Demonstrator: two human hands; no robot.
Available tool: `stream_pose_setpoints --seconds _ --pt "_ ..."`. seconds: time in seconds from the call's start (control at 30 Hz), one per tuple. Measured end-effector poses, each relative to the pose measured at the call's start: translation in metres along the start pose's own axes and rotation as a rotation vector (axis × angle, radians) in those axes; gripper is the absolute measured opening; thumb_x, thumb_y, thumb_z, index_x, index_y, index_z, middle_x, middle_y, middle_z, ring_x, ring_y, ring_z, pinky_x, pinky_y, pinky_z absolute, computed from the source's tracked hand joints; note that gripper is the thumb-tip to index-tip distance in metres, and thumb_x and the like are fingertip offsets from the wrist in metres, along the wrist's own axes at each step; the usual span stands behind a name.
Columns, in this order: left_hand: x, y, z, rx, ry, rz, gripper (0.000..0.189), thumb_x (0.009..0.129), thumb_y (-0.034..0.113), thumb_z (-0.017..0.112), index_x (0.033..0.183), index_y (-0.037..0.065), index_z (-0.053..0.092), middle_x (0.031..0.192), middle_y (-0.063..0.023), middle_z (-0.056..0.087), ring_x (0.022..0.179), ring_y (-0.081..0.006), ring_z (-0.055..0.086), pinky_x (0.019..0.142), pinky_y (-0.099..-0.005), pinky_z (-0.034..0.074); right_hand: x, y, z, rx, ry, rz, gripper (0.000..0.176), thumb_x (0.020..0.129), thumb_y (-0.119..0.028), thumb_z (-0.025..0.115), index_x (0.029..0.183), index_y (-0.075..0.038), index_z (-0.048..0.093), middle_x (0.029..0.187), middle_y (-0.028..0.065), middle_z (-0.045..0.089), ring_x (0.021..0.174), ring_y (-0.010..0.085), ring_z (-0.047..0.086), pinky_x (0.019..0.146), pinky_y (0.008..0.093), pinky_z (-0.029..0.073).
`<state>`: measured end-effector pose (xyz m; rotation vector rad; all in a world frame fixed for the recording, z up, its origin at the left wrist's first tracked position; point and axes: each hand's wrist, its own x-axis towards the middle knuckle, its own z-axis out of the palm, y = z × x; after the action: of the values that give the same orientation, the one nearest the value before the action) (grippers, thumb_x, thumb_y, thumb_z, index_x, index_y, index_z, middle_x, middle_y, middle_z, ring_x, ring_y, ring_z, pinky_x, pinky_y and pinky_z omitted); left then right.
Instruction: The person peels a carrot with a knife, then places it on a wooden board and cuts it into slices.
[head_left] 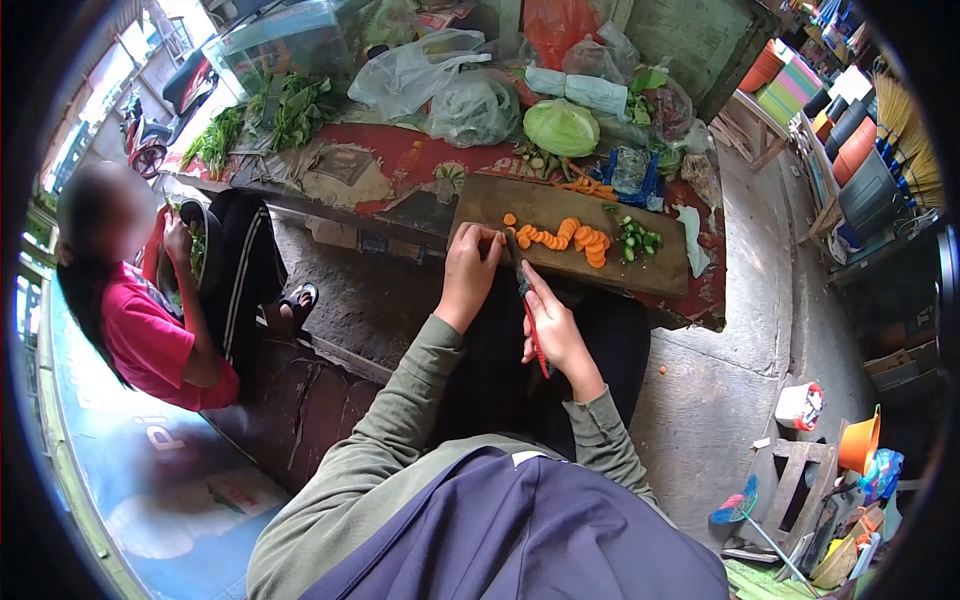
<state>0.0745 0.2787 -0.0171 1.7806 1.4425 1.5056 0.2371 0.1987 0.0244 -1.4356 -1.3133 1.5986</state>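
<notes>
My right hand (558, 330) is wrapped round the red handle of a knife (538, 335), whose dark blade reaches up to the near left edge of a wooden cutting board (480, 207). Against the blade, my left hand (470, 272) is closed, its fingertips pinching what looks like the end of a carrot, mostly hidden. Right of the blade, carrot slices (545, 238) lie in an overlapping row, with a small pile (593, 245) beyond them. Chopped green pieces (638, 240) sit farther right on the board.
Behind the board are a green cabbage (561, 128), plastic bags (470, 105) and carrot peelings (590, 186). Leafy greens (300, 105) lie at the table's left. Another person (160, 310) sits at left, holding a bowl of greens (200, 240). A white scrap (692, 240) lies beside the board.
</notes>
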Motion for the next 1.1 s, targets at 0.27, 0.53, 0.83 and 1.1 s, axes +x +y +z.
stream_pose_setpoints --seconds 0.27,0.53,0.83,1.1 --pt "0.002 -0.001 0.0 0.028 -0.005 0.0 0.012 0.092 0.005 0.07 0.09 -0.003 0.061 0.091 -0.0143 0.06 0.078 -0.0294 0.065 0.071 -0.0386 0.052 -0.011 -0.009 0.001 -0.228 0.062 0.023 0.048 0.11 -0.024 0.042 0.158 -0.027 0.037 0.075 0.0126 0.061 0.054 0.0227 0.065 0.054 0.0373 0.057" --pt "0.001 -0.003 0.003 0.023 0.014 0.008 0.014 0.092 0.004 0.071 0.089 -0.003 0.059 0.091 -0.0147 0.06 0.076 -0.0301 0.064 0.069 -0.0392 0.052 -0.023 -0.011 0.024 -0.704 0.271 -0.258 0.054 0.105 -0.018 0.048 0.157 -0.026 0.038 0.097 0.0258 0.069 0.088 0.0472 0.067 0.076 0.0546 0.056" --pt "0.0 -0.005 0.003 -0.005 0.017 0.012 0.013 0.091 0.003 0.071 0.089 -0.002 0.059 0.092 -0.0145 0.06 0.078 -0.0304 0.064 0.07 -0.0394 0.052 -0.018 -0.006 0.024 -0.72 0.265 -0.252 0.052 0.106 -0.019 0.047 0.157 -0.027 0.038 0.1 0.0268 0.069 0.09 0.0479 0.067 0.076 0.0556 0.055" --pt "0.0 0.0 -0.001 0.076 0.009 0.036 0.01 0.092 0.002 0.07 0.092 -0.004 0.062 0.093 -0.0139 0.063 0.081 -0.0267 0.067 0.071 -0.0353 0.053 -0.006 0.0 0.017 -0.635 0.227 -0.257 0.05 0.107 -0.021 0.045 0.156 -0.025 0.038 0.095 0.0284 0.07 0.092 0.0499 0.066 0.078 0.0582 0.054"
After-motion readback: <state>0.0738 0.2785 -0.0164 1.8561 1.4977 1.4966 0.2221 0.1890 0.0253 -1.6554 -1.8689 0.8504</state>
